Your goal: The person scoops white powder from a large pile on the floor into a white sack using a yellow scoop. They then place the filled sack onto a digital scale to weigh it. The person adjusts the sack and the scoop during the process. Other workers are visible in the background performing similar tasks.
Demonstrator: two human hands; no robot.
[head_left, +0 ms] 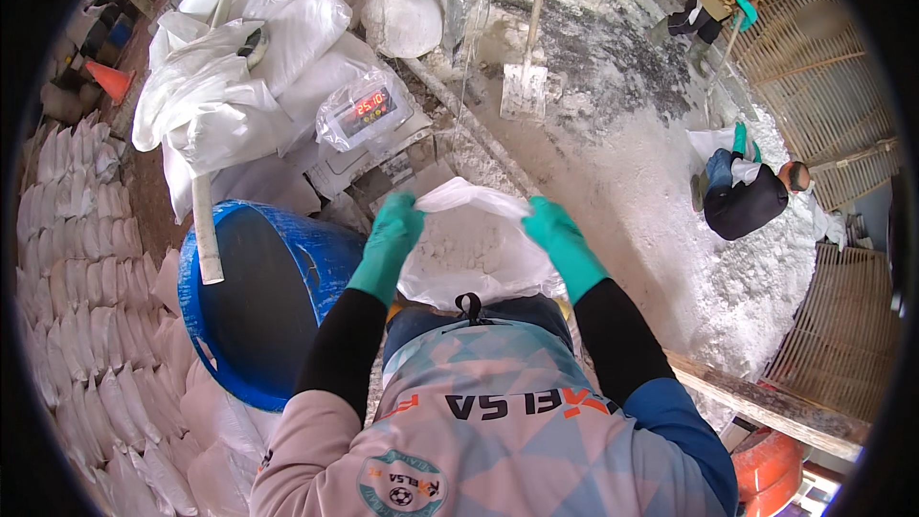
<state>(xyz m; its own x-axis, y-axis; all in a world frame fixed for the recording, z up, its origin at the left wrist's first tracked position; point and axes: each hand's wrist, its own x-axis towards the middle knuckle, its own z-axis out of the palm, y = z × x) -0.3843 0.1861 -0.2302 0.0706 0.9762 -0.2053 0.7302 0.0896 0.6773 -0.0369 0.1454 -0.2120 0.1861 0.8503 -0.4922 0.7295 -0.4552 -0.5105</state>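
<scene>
A white plastic bag with pale material inside is held open in front of my lap. My left hand, in a green glove, grips its left rim. My right hand, also green-gloved, grips the right rim. Left of my left arm is a blue plastic barrel, lying open toward me with a pale pole across its rim. Beyond the bag, a scale with a lit display is wrapped in clear plastic.
Filled white sacks line the left, with more heaped behind. A shovel stands beyond. Two gloved co-workers are right, among white material. A wooden beam and orange object lie lower right.
</scene>
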